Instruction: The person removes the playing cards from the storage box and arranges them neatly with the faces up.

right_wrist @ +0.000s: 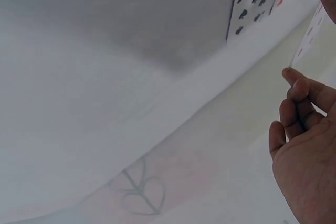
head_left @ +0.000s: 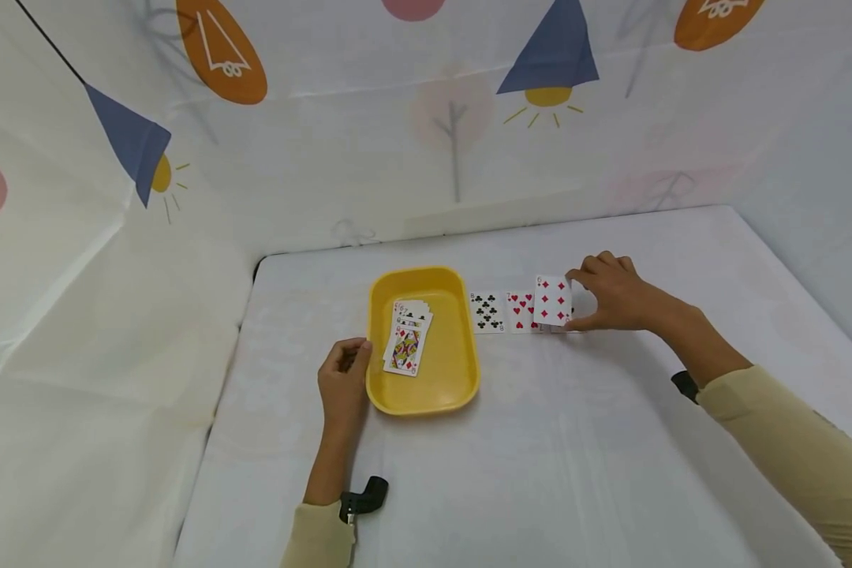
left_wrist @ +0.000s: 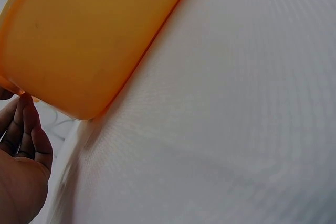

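Note:
My right hand holds a six of diamonds by its edges, between thumb and index finger. In the right wrist view that card is tilted, raised off the table. Below it lies a seven of spades, mostly hidden in the head view. To its left are a seven of hearts and an eight of clubs, face up in a row. My left hand pinches the left rim of a yellow tray. Inside the tray is an overlapping pile of cards, a queen of diamonds on top.
A white cloth covers the table. Printed fabric walls rise along its back and sides. The row of cards begins right beside the tray's right rim.

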`<state>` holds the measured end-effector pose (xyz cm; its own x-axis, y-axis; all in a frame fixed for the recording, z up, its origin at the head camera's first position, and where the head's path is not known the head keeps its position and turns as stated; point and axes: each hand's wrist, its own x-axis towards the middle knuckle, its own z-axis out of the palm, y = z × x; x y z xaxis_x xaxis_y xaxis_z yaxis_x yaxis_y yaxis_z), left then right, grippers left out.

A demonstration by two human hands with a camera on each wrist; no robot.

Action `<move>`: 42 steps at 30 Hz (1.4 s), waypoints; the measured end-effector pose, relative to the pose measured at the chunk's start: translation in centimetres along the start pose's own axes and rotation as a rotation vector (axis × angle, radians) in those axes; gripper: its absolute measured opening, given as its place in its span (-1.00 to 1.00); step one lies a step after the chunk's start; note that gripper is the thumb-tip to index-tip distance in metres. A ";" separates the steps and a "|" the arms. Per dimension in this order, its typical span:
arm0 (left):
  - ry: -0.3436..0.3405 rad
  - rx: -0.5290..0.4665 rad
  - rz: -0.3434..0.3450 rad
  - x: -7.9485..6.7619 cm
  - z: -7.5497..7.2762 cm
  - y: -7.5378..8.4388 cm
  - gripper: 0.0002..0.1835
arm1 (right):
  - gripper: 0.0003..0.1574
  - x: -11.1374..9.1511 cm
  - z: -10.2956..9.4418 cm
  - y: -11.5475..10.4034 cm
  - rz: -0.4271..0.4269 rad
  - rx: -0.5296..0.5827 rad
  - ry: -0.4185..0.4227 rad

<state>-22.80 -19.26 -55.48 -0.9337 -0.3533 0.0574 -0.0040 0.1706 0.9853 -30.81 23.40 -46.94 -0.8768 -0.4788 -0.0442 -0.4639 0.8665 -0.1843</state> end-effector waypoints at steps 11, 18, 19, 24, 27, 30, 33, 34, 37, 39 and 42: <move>-0.012 0.005 0.003 0.1 0.0 -0.4 -0.72 | 0.01 -1.2 -0.2 2.6 0.050 -0.021 -0.021; -0.010 0.008 0.013 0.1 -0.1 -0.3 -0.72 | 0.00 -1.7 -0.1 3.9 0.055 -0.034 -0.026; -0.011 0.008 0.012 0.0 -0.1 -0.3 -0.71 | 0.00 -1.7 -0.1 4.1 0.058 -0.036 -0.030; -0.014 0.018 0.009 0.0 -0.1 -0.2 -0.69 | 0.02 -2.1 -0.2 5.1 0.070 -0.044 -0.057; -0.016 0.018 0.014 0.0 -0.1 -0.2 -0.68 | 0.06 -2.4 -0.3 5.8 0.078 -0.048 -0.069; -0.017 0.015 0.018 0.1 -0.1 -0.3 -0.68 | 0.09 -2.7 -0.1 6.4 0.090 -0.051 -0.082; -0.017 0.013 0.019 0.1 0.0 -0.3 -0.68 | 0.10 -2.9 0.2 6.9 0.102 -0.050 -0.101; -0.017 0.014 0.018 0.1 0.0 -0.3 -0.69 | 0.10 -3.0 0.2 7.1 0.103 -0.048 -0.106; -0.018 0.012 0.013 0.0 0.0 -0.3 -0.70 | 0.10 -3.2 0.3 7.5 0.104 -0.051 -0.116; -0.016 0.011 0.009 0.0 0.0 -0.2 -0.71 | 0.09 -3.3 0.3 7.8 0.104 -0.056 -0.119; -0.016 0.007 0.006 0.0 0.0 -0.2 -0.70 | 0.08 -3.4 0.3 8.1 0.105 -0.060 -0.126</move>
<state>-22.78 -19.30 -55.66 -0.9392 -0.3378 0.0612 -0.0005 0.1796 0.9837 -31.53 32.05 -48.56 -0.8998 -0.3960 -0.1833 -0.3808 0.9177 -0.1133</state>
